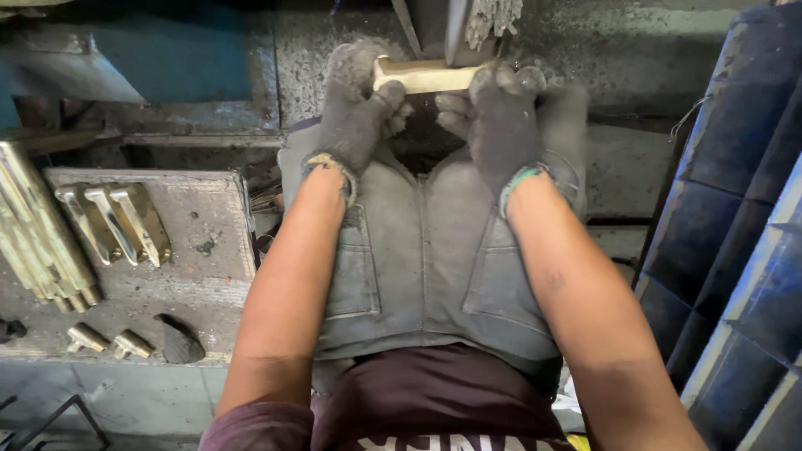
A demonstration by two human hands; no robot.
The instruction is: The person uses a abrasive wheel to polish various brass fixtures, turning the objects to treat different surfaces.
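Observation:
Both my hands wear grey knit gloves and grip one brass bar [422,77] held level in front of me, above my knees. My left hand [357,104] closes on the bar's left end. My right hand [499,113] closes on its right end. The bar's upper edge meets a dark metal machine part [458,29] at the top middle. A grey denim cloth [426,259] covers my lap under my forearms.
A dusty bench [213,250] at the left carries three brass pieces [117,221] side by side, a bundle of long brass rods [38,238], and two small brass bits [109,341]. Dark blue padded blocks [743,209] stand at the right.

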